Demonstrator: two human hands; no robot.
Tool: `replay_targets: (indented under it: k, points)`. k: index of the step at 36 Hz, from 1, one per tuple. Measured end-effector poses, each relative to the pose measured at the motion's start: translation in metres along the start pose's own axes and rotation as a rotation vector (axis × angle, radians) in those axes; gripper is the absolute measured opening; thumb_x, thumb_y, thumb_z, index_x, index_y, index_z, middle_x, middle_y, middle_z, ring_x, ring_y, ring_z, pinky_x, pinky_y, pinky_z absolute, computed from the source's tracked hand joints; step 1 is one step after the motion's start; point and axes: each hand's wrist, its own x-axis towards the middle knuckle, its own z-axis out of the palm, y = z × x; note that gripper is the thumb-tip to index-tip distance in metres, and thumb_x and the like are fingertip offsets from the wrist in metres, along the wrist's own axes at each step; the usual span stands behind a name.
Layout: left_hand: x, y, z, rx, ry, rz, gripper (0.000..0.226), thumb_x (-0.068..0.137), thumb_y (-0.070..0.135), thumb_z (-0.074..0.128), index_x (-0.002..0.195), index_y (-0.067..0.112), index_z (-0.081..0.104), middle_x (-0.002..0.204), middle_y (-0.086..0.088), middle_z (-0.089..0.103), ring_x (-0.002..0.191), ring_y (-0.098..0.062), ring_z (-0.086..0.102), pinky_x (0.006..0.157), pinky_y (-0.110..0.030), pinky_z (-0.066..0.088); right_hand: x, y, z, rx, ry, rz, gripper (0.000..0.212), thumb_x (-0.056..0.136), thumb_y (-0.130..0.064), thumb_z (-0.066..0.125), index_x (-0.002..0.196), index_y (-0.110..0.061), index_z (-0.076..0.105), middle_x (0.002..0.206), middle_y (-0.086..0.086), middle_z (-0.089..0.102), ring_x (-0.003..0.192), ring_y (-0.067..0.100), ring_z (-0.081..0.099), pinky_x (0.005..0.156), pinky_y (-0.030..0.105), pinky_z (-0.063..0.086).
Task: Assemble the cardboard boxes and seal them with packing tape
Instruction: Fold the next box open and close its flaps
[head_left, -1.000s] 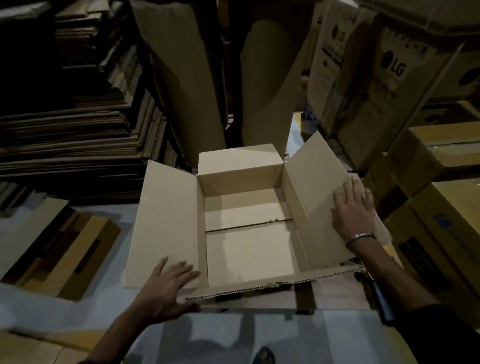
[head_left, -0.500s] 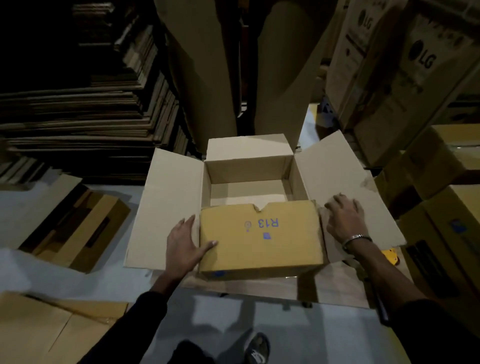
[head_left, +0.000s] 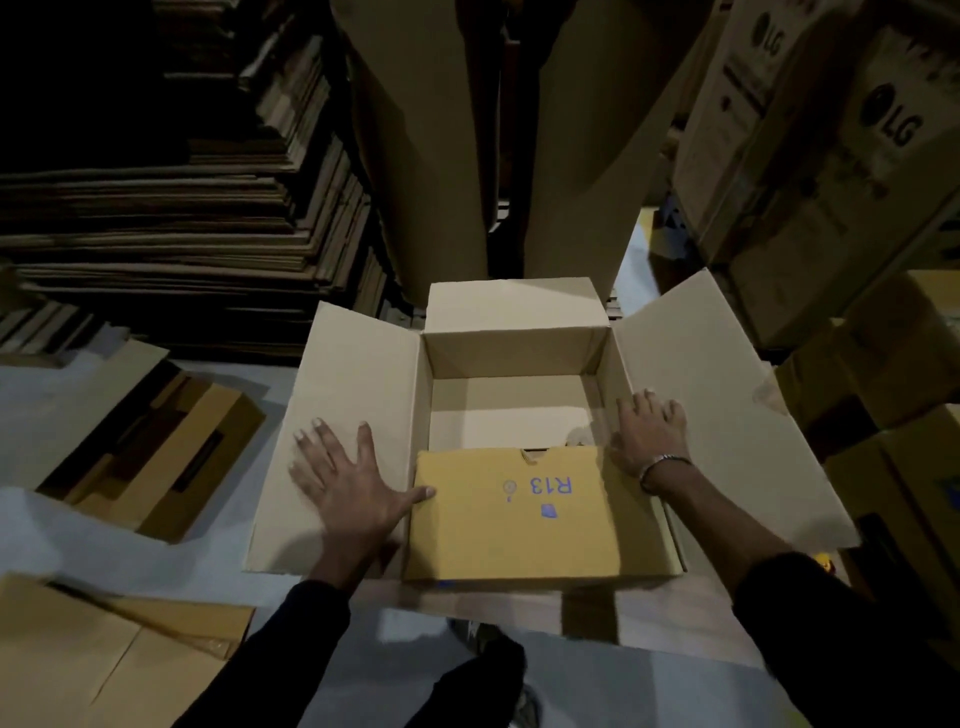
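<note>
We see the open box between our hands. Left hand lies flat, fingers spread wide, on the left flap, thumb touching the near flap. Right hand rests open on the right flap, beside the box wall.

The near flap of the open box is showing "R13" in blue, upside down; tall cartons at upper right are carrying "LG" logos.
</note>
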Motion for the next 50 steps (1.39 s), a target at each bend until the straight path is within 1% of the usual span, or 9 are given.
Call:
replay_targets:
  k: [7,15,20,25,30,36,42,47,50]
  points:
    - [0.011,-0.005,0.014,0.001,-0.140,-0.104,0.158,0.042,0.115,0.036,0.169,0.026,0.003,0.169,-0.033,-0.012,0.155,-0.054,-0.015,0.116,-0.077,0.007,0.089,-0.004,-0.039,0.104,-0.070,-0.018,0.055,0.092,-0.046,0.061,0.136,-0.016,0.049,0.138,0.014,0.057,0.128,0.035,0.054,0.111,0.050,0.037]
    - [0.026,-0.001,0.023,-0.131,-0.281,-0.151,0.163,0.042,0.111,0.049,0.162,0.029,-0.025,0.167,-0.024,-0.030,0.155,-0.042,-0.027,0.117,-0.076,-0.003,0.172,-0.013,-0.061,0.322,-0.110,0.034,0.075,0.092,-0.047,0.068,0.154,-0.017,0.037,0.152,0.017,0.047,0.140,0.037,0.045,0.114,0.051,0.034]
    - [0.030,-0.002,0.025,-0.136,-0.285,-0.147,0.162,0.043,0.111,0.048,0.162,0.028,-0.026,0.168,-0.024,-0.029,0.156,-0.041,-0.025,0.118,-0.074,-0.005,0.204,-0.031,-0.052,0.537,-0.138,0.127,0.096,0.086,-0.049,0.073,0.163,-0.025,0.021,0.158,0.018,0.041,0.142,0.043,0.041,0.116,0.055,0.032]
    - [0.031,-0.003,0.026,-0.118,-0.309,-0.150,0.161,0.044,0.112,0.045,0.162,0.029,-0.027,0.168,-0.024,-0.029,0.157,-0.041,-0.024,0.119,-0.073,-0.004,0.219,-0.043,-0.050,0.864,-0.034,0.305,0.107,0.079,-0.033,0.083,0.162,-0.034,0.015,0.157,0.017,0.033,0.136,0.049,0.042,0.113,0.059,0.040]
    - [0.029,0.000,0.019,-0.111,-0.290,-0.116,0.157,0.048,0.106,0.054,0.161,0.033,-0.027,0.167,-0.023,-0.030,0.156,-0.041,-0.025,0.118,-0.075,-0.005,0.226,-0.038,-0.045,1.045,0.029,0.423,0.118,0.075,-0.023,0.089,0.163,-0.036,0.013,0.159,0.015,0.034,0.138,0.043,0.044,0.109,0.055,0.048]
    - [0.024,-0.002,0.015,-0.072,-0.191,-0.027,0.150,0.055,0.102,0.056,0.165,0.031,-0.018,0.172,-0.022,-0.017,0.159,-0.040,-0.017,0.119,-0.074,-0.003,0.232,-0.010,-0.037,1.123,0.041,0.473,0.136,0.053,-0.039,0.101,0.160,-0.037,0.018,0.147,0.016,0.052,0.127,0.037,0.056,0.104,0.053,0.053]
    - [0.018,-0.002,0.015,-0.043,-0.166,-0.023,0.145,0.055,0.103,0.050,0.168,0.031,-0.005,0.174,-0.018,-0.014,0.160,-0.039,-0.013,0.121,-0.072,0.001,0.253,-0.005,-0.014,1.014,-0.089,0.412,0.112,0.048,-0.057,0.085,0.149,-0.024,0.049,0.143,0.016,0.056,0.118,0.037,0.061,0.098,0.050,0.057]
    - [0.017,-0.004,0.016,-0.035,-0.154,-0.033,0.143,0.056,0.105,0.044,0.167,0.033,-0.009,0.174,-0.015,-0.016,0.160,-0.037,-0.017,0.122,-0.070,-0.001,0.239,-0.039,-0.051,1.081,-0.174,0.403,0.074,0.082,-0.030,0.084,0.143,-0.007,0.047,0.131,0.015,0.060,0.109,0.033,0.061,0.089,0.041,0.056]
    - [0.017,-0.004,0.017,-0.047,-0.133,-0.039,0.142,0.056,0.105,0.045,0.167,0.035,-0.009,0.174,-0.014,-0.016,0.160,-0.036,-0.016,0.122,-0.069,0.000,0.248,-0.042,-0.055,1.173,-0.115,0.454,0.087,0.084,-0.019,0.086,0.154,-0.003,0.036,0.151,0.016,0.051,0.129,0.039,0.056,0.104,0.049,0.052]
